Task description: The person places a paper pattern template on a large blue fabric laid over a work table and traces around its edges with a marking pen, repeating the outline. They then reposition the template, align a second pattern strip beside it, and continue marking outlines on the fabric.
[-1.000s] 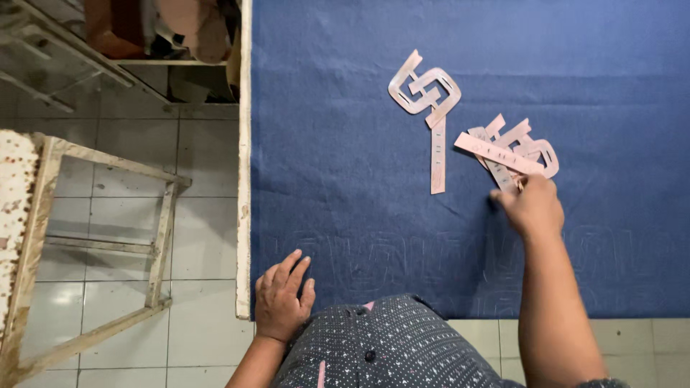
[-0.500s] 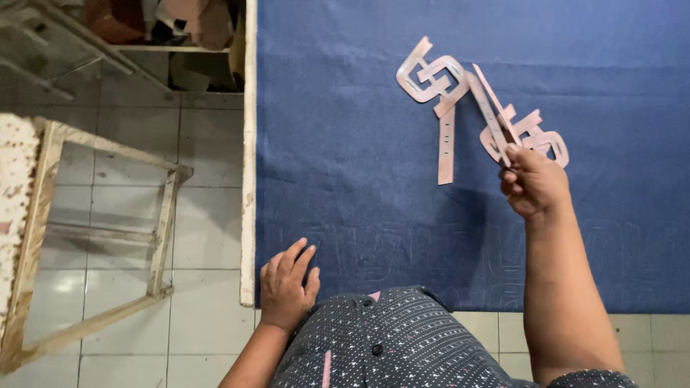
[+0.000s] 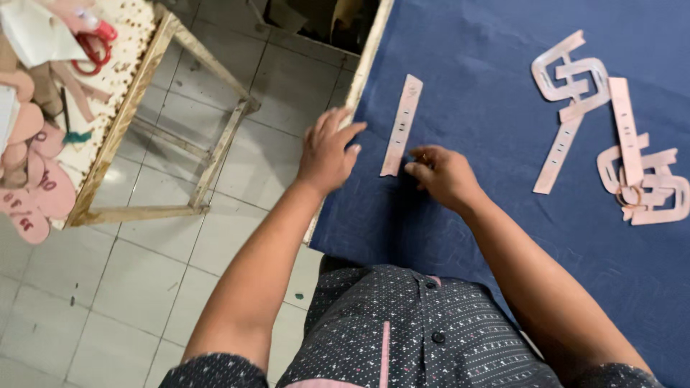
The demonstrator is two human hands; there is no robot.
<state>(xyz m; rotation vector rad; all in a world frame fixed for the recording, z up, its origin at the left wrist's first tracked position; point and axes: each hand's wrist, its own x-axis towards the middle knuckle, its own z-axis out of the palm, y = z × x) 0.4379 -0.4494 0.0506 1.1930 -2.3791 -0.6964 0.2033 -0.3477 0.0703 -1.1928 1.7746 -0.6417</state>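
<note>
On the blue cloth [image 3: 460, 215], the right hand [image 3: 440, 174] pinches a long pale-pink slotted strip [image 3: 402, 124]; left hand [image 3: 327, 149] lies spread.

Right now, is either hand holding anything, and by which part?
The right hand pinches the near end of the pink strip lying on the blue cloth. The left hand holds nothing, resting by the table edge.

Small craft/sewing workshop: blue cloth-covered counter [image 3: 503, 237] with pink cut pattern pieces [image 3: 575, 79], worn wooden side table [image 3: 136, 93] holding red scissors [image 3: 93, 50] and more templates, tiled floor [image 3: 108, 287].
</note>
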